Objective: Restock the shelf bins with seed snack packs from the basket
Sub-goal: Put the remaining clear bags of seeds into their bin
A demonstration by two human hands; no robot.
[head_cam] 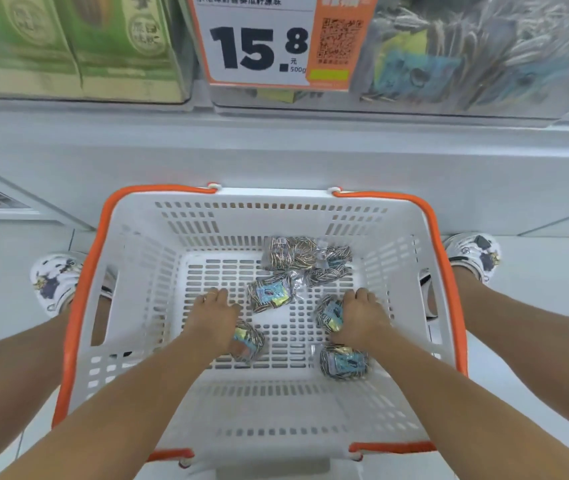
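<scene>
A white basket (144, 258) with orange handles stands on the floor below the shelf. Several clear seed snack packs with blue labels lie on its bottom. Both my hands are down inside it. My left hand (215, 315) is closed over one pack (250, 342) at the lower left. My right hand (362, 315) grips another pack (328, 315) at the right. A loose pack (269, 294) lies between my hands, one more pack (343, 362) sits below my right hand, and others (305, 258) are piled at the far side. The clear shelf bin (484, 53) above right holds similar seed packs.
A price sign (259, 39) reading 15.8 hangs on the shelf front. Green boxes (68, 43) fill the bin at the upper left. The grey shelf edge (276, 112) juts out above the basket. My feet in white clogs (56, 275) stand on either side of the basket.
</scene>
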